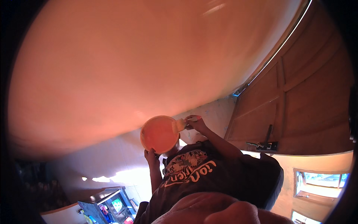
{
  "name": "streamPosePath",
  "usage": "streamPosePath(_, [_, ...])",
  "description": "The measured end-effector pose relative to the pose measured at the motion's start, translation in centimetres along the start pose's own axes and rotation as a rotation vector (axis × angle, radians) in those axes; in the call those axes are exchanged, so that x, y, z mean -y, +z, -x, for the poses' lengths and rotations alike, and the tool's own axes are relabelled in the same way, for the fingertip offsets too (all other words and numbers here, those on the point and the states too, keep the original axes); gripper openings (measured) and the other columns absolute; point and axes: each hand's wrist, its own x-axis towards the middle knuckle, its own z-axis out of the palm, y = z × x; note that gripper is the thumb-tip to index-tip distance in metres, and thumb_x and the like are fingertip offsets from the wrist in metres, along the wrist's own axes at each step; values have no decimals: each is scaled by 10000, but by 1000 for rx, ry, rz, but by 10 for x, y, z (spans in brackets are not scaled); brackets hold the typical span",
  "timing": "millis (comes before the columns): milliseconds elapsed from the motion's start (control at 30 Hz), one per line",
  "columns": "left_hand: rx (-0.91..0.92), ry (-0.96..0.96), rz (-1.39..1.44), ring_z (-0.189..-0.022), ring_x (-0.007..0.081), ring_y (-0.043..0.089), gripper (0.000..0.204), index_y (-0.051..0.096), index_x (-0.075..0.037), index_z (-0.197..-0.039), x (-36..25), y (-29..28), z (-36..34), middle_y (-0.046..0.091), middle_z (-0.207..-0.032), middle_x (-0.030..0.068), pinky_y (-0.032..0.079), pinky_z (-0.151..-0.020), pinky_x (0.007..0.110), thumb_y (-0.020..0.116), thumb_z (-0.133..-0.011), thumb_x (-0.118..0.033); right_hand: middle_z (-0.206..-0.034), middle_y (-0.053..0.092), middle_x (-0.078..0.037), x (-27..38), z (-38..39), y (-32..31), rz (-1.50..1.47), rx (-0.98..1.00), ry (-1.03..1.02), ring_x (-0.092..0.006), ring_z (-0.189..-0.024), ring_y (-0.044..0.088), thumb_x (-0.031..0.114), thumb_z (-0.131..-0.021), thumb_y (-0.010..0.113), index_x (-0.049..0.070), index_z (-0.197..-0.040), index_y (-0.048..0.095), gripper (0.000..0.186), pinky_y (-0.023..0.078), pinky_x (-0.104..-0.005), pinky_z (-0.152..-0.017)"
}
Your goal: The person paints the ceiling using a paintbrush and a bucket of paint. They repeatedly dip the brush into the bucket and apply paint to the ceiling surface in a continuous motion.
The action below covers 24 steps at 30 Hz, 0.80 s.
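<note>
My left hand (151, 155) is closed on the near rim of a round orange tub (143, 136), holding it up in front of my body. Pinkish-orange paint (158, 136) shows inside the tub. A paintbrush (180, 125) with pale bristles is in my right hand (194, 122), whose fingers wrap its handle. The bristles are at the tub's right rim; whether they touch it I cannot tell. Part of the handle is hidden by my fingers.
A broad orange wall (112, 67) rises beyond the tub. To the right is a brown panelled door (317, 104) with a dark handle (265, 145). A window (322, 183) is at lower right. An open cabinet (112, 207) with colourful items stands at lower left.
</note>
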Motion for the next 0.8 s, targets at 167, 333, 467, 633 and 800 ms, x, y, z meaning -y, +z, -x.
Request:
streamPosePath(167, [34,-12,66,-769,274,643,323,469,-21,-1045,-25,20,19,587,-954,158,601,-619,407,573,-740,-52,-885,678,-57,50,9,19,-177,-24,-39,-170,-761,695,92,-883,669,45,-1040,627,169,602,-289,-672])
streamPosePath(333, [15,20,143,-793,289,657,269,460,-16,-997,-31,20,27,590,-954,166,604,-651,412,545,-742,-2,-955,658,-39,122,4,28,-482,-150,-191,-154,-814,669,120,-895,671,68,-1072,626,190,583,-285,-701])
streamPosePath(467, [59,-16,110,-766,278,659,285,468,-14,-1005,-49,27,37,589,-935,164,603,-647,406,548,-732,-10,-993,648,-43,221,-5,30,-587,-162,-428,-150,-866,657,111,-877,698,70,-1085,616,227,579,-283,-725])
streamPosePath(633, [28,-7,45,-776,262,657,325,484,-23,-1054,-71,47,40,591,-935,142,602,-621,387,546,-735,-22,-992,654,-59,357,-6,50,-416,-188,-952,-174,-859,660,31,-824,742,28,-1084,611,291,580,-312,-738])
streamPosePath(800, [11,13,60,-781,251,655,340,489,-29,-1076,-76,54,41,588,-957,130,605,-612,381,546,-740,-23,-1089,672,-101,441,-13,71,581,-194,-1658,-202,-986,671,-1,-797,733,40,-1099,643,318,575,-324,-757])
